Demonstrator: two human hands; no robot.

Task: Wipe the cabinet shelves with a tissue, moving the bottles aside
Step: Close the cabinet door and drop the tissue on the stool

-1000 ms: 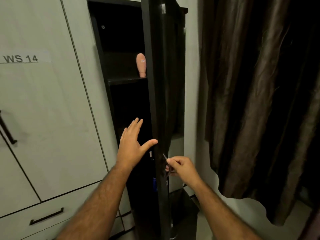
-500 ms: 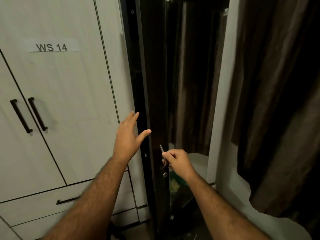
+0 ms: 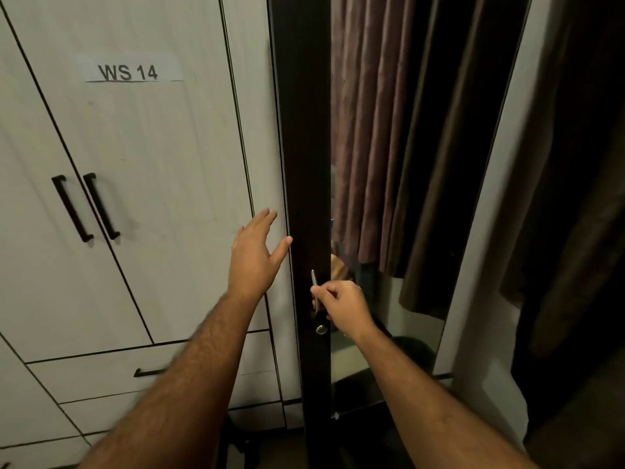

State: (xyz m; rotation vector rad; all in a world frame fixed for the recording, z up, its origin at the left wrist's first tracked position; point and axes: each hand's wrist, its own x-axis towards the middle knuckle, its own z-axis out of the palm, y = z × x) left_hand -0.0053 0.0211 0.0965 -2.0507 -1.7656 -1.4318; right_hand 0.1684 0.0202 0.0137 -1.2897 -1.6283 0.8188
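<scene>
right hand (image 3: 345,304) pinches the metal door handle (image 3: 314,278) on the dark cabinet door (image 3: 307,164); left hand (image 3: 255,255) spread wide, frame centre.

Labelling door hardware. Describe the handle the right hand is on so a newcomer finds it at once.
Start at the tall dark cabinet door between the white wardrobe and the brown curtain. Low on its right edge, the right hand pinches a slim silver handle. Unlike the wardrobe's black bar handles, it is shiny metal, above a round lock.
</scene>
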